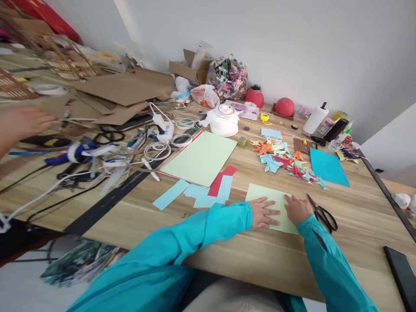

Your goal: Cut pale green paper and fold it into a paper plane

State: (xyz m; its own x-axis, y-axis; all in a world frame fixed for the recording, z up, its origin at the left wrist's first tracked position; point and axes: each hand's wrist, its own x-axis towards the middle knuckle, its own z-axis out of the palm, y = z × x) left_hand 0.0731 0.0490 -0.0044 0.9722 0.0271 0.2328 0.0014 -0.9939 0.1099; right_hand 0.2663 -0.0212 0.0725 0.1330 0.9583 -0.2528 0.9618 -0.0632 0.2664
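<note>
A pale green rectangular paper sheet (268,193) lies flat on the light wood-grain surface (360,225), under both of the person's hands. The left hand (265,212) rests palm-down on it, its grip spread; the right hand (298,209) touches the sheet's right side with bent fingers, and whether that grip pinches the paper I cannot tell. Black-handled scissors (317,210) lie just beside the right hand. Left of the sheet are light blue and red paper strips (225,187); beyond it, small multicoloured folded paper shapes (271,164)
</note>
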